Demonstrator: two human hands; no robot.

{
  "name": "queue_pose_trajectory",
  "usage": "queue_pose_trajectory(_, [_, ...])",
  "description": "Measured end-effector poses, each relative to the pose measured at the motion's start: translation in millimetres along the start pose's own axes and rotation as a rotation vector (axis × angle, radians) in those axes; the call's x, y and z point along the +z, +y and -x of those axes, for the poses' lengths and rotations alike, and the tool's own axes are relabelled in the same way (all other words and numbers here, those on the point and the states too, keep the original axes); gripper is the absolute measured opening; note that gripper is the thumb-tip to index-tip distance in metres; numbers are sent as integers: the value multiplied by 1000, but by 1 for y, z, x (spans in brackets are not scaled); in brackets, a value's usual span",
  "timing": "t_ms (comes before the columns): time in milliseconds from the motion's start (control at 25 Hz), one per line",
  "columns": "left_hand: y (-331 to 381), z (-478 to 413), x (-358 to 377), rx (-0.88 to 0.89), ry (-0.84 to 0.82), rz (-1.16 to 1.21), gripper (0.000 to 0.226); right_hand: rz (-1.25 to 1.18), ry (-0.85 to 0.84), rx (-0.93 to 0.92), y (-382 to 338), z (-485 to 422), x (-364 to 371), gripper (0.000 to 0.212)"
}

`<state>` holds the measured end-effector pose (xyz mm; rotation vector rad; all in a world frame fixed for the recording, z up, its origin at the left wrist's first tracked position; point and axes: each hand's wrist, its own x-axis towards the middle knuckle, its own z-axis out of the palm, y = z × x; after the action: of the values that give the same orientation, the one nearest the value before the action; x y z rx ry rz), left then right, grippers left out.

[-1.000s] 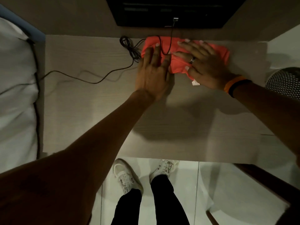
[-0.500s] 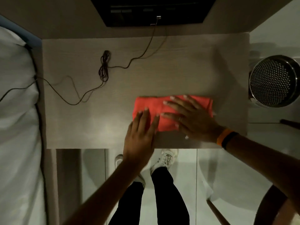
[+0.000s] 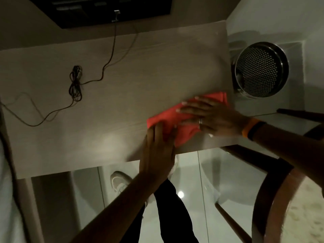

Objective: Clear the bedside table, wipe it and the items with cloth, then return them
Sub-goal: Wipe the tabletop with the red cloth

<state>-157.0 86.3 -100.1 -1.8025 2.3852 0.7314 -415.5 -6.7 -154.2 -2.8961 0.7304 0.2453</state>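
1. I look down on a pale wood-grain bedside table (image 3: 122, 85) standing against a beige wall (image 3: 26, 27) in a dim room.
2. A black rectangular wall panel (image 3: 105, 13) sits above it.
3. The glossy white tiled floor (image 3: 192, 172) beneath me reflects one small bright spot of light.
4. A round perforated metal bin (image 3: 261, 71) stands just beside the table's right edge.
5. A dark brown curved wooden chair (image 3: 273, 190) is at my lower right, and white bedding (image 3: 7, 199) is at my far left.

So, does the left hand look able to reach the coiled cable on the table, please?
Probably yes: only bare table lies between the left hand and the coiled cable; it would just have to lift off the cloth it presses.
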Motion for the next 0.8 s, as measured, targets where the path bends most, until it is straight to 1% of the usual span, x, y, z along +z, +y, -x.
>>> queue_pose_trajectory(80, [1, -48, -13, 19, 10, -69, 53, 60, -8, 65, 43, -15, -7, 62])
queue_pose_trajectory(160, [-3, -102, -27, 15, 7, -168, 56, 81, -26, 161, 82, -33, -20, 70])
queue_pose_trajectory(240, [-6, -157, -46, 6, 35, -180, 65, 128, 11, 287, 114, -46, -33, 64])
queue_pose_trajectory(320, [1, -205, -58, 1, 65, -173, 64, 166, 46, 427, 143, -53, -43, 56])
queue_pose_trajectory(400, [9, -235, -62, -9, 82, -187, 61, 150, 26, 517, 159, -55, -50, 56])
queue_pose_trajectory(480, [13, -245, -59, -18, 86, -188, 60, 88, 0, 568, 160, -56, -50, 58])
queue_pose_trajectory(600, [10, -237, -54, 10, 72, -179, 59, -30, -16, 675, 140, -54, -47, 59])
queue_pose_trajectory(680, [12, -223, -54, 53, 49, -190, 57, -97, -18, 751, 116, -44, -46, 59])
queue_pose_trajectory(800, [22, -176, -45, 120, -39, -201, 57, -173, 3, 812, 57, -11, -39, 50])
